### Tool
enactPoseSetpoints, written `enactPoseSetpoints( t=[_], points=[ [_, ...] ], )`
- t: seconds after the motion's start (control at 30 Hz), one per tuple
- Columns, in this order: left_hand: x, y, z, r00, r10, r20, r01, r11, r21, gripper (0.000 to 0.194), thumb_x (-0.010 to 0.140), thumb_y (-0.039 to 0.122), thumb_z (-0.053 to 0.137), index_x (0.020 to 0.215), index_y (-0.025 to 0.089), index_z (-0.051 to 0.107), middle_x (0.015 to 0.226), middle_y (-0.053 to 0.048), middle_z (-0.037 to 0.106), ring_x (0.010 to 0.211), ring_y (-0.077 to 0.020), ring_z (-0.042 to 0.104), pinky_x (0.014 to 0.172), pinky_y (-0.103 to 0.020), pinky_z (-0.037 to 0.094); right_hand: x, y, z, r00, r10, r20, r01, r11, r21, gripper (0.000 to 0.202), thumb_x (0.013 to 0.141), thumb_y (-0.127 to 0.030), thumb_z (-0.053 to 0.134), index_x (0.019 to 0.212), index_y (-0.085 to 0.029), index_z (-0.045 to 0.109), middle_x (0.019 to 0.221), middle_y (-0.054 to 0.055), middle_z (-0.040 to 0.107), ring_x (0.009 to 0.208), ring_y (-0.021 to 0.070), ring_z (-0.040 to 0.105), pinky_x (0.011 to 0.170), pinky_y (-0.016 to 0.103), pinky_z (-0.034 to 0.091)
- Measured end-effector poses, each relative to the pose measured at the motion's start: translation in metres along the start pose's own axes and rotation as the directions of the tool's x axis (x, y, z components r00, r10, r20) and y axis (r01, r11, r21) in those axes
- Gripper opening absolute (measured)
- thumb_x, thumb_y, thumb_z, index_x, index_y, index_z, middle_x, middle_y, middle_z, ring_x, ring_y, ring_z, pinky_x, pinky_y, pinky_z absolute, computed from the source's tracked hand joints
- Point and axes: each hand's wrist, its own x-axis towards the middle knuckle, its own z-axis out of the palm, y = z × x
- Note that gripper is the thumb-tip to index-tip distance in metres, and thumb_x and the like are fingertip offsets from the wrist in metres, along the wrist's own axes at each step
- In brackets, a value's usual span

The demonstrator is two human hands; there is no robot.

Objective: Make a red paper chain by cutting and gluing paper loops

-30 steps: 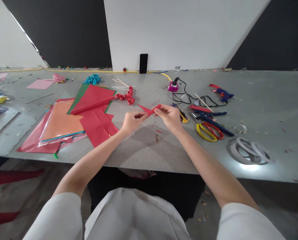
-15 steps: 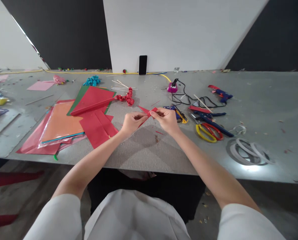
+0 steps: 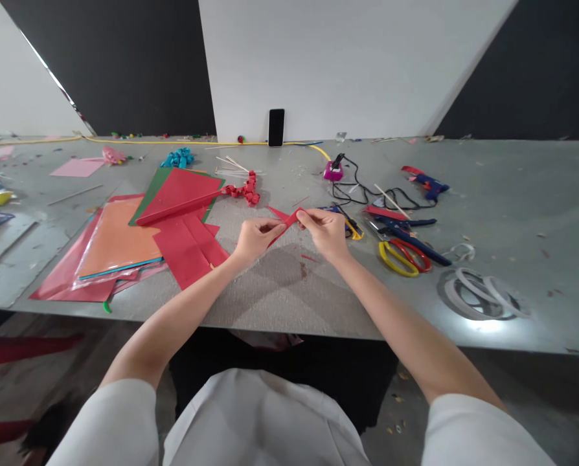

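A narrow red paper strip (image 3: 292,219) is crossed over itself between my two hands, above the grey table. My left hand (image 3: 256,239) pinches it from the left side, one pointed end sticking out up and to the left. From the right, my right hand (image 3: 324,233) grips the other part between thumb and fingers. Left of them lie cut red paper sheets (image 3: 185,252). A curled red paper piece (image 3: 243,189) rests just beyond. Partly hidden behind my right hand is a blue tool with a yellow part (image 3: 353,228).
Scissors with yellow and red handles (image 3: 399,257), blue-handled pliers (image 3: 416,236) and rolls of clear tape (image 3: 484,294) lie right. A glue gun (image 3: 428,184) and its black cord are behind. A phone (image 3: 276,127) leans on the wall. An orange sheet pack (image 3: 119,239) lies left.
My right hand has shifted slightly along the strip, its thumb tip moving up and to the right, so more of the red paper shows between the hands. The left hand keeps its pinch.
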Motion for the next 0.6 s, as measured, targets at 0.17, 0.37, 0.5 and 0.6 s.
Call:
enactPoseSetpoints(
  t=[0.17,0.37,0.5,0.6],
  points=[
    [0.002,0.001,-0.003,0.997,-0.05,0.054,0.048,0.998,0.031,0.034,0.085,0.048,0.077,0.086,0.015,0.083,0.078,-0.007,0.076,0.066,-0.0133,0.061,0.061,-0.025,0.045,0.002,-0.002,-0.002,0.998,0.009,-0.058,-0.008,1.0,0.006,0.052,0.081,-0.072,0.076,0.072,-0.02,0.076,0.062,0.001,0.06,0.06,0.0147,0.052,0.059,0.03,0.042],
    [0.003,0.001,-0.004,0.996,-0.06,0.071,0.055,0.997,0.062,0.032,0.087,0.045,0.075,0.077,0.014,0.079,0.07,-0.004,0.07,0.063,-0.0119,0.057,0.059,-0.025,0.041,0.008,0.008,-0.003,0.981,0.057,-0.183,-0.034,0.992,0.125,0.052,0.077,-0.073,0.079,0.074,-0.021,0.073,0.064,0.0,0.061,0.061,0.0146,0.053,0.062,0.03,0.045],
    [0.001,0.002,-0.002,0.995,-0.066,0.073,0.064,0.997,0.034,0.035,0.086,0.048,0.075,0.079,0.014,0.079,0.073,-0.006,0.071,0.064,-0.013,0.059,0.06,-0.026,0.042,0.002,0.009,0.004,0.996,0.044,-0.073,-0.033,0.99,0.139,0.053,0.081,-0.073,0.077,0.073,-0.021,0.07,0.064,0.0,0.06,0.061,0.0139,0.052,0.062,0.03,0.043],
    [0.001,0.001,-0.002,0.994,-0.068,0.085,0.067,0.998,0.018,0.039,0.085,0.052,0.076,0.083,0.014,0.08,0.073,-0.006,0.071,0.063,-0.0126,0.057,0.059,-0.026,0.041,-0.003,0.005,0.008,0.998,0.039,0.044,-0.04,0.999,0.025,0.057,0.078,-0.073,0.079,0.066,-0.02,0.067,0.06,-0.001,0.055,0.058,0.0123,0.045,0.057,0.029,0.034]
  ],
)
